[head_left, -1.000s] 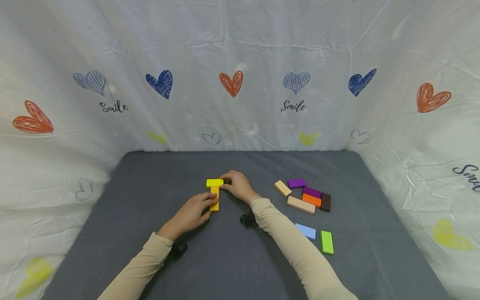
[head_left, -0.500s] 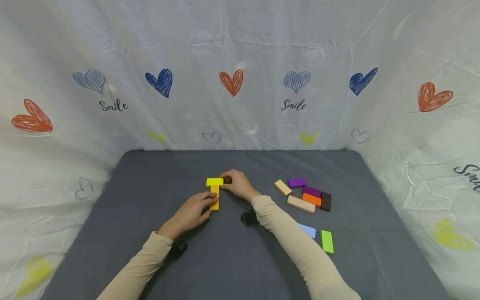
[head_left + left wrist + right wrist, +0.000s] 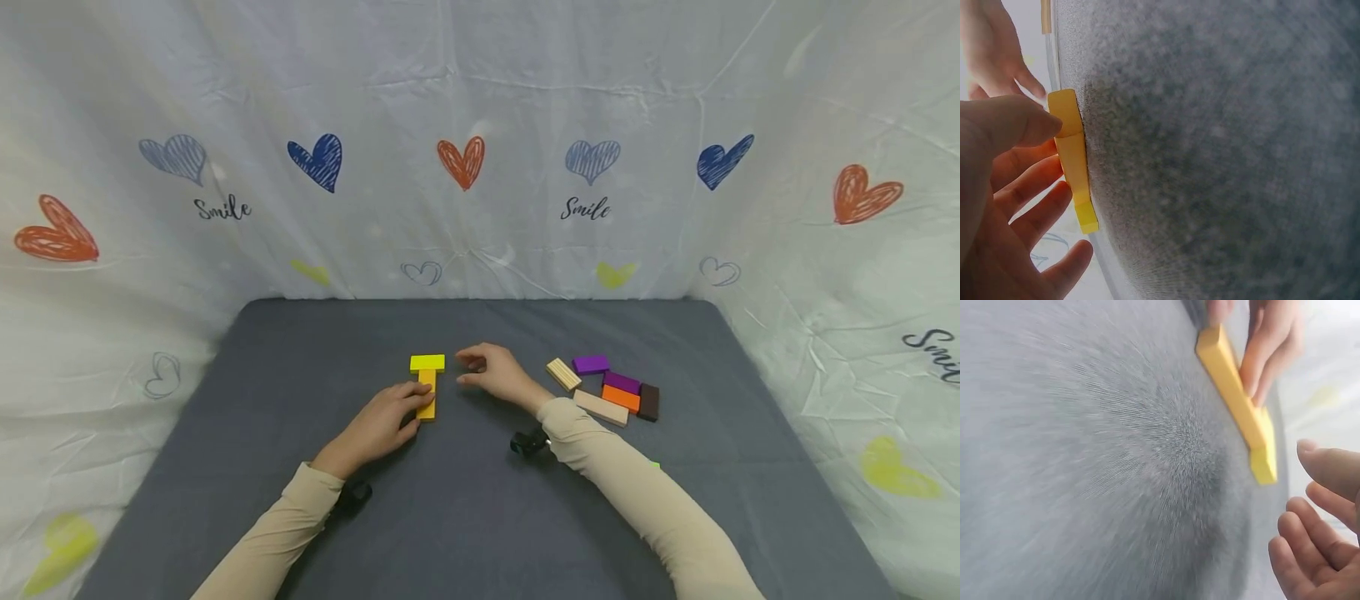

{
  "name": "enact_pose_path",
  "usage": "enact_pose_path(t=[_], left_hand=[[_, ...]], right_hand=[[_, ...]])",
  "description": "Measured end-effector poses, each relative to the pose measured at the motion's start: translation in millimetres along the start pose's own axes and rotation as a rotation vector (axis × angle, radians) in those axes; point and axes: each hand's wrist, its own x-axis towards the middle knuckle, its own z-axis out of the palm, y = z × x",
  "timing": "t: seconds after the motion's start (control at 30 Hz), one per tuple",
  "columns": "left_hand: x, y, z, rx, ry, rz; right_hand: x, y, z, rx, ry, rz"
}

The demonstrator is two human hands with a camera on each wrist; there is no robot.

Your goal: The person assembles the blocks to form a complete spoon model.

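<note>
An orange-yellow wooden block lies lengthwise on the table, its far end against a bright yellow block set crosswise, so the two form a T. My left hand pinches the orange-yellow block near its close end, thumb on one side and fingertips on the other, as the left wrist view shows. To the right of the T, apart from both blocks, my right hand hovers with loosely bent fingers and nothing between them. In the right wrist view its fingers are spread below the yellow block's end.
Right of the hands lies a group of blocks: a striped tan one, two purple ones, an orange one, a dark brown one and a long beige one. A green block is mostly hidden by the right sleeve.
My right hand has let go of the yellow block's right end and moved right, away from it. The right forearm now covers the blue block and most of the green one. My left hand stays put.
</note>
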Motion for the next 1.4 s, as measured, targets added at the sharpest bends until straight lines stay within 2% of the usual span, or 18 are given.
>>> enact_pose_path(t=[0.13,0.27,0.5,0.7,0.83,0.97,1.13,1.4], left_hand=[[-0.8,-1.3,-1.1,-0.006,0.003,-0.011],[-1.0,-1.8,0.5,-0.001,0.016,-0.001],[-1.6,-1.7,1.7,0.005,0.024,0.008],[-1.7,-1.4,1.3,0.007,0.025,0.005],[-0.6,-0.6,0.8,-0.002,0.027,0.005],[-0.5,0.3,1.2,0.008,0.022,0.006],[-0.7,1.4,0.5,0.003,0.009,-0.002],[-0.9,1.2,0.4,-0.002,0.015,-0.014]], right_hand=[[-28,0,-16,0.020,0.006,-0.026],[-67,8,-34,0.024,0.036,-0.022],[-140,41,-67,-0.046,0.169,0.098],[-183,77,-91,-0.186,0.323,0.194],[-198,90,-100,-0.217,0.363,0.256],[-204,96,-103,-0.237,0.386,0.274],[-207,99,-104,-0.276,0.406,0.288],[-205,101,-104,-0.309,0.390,0.300]])
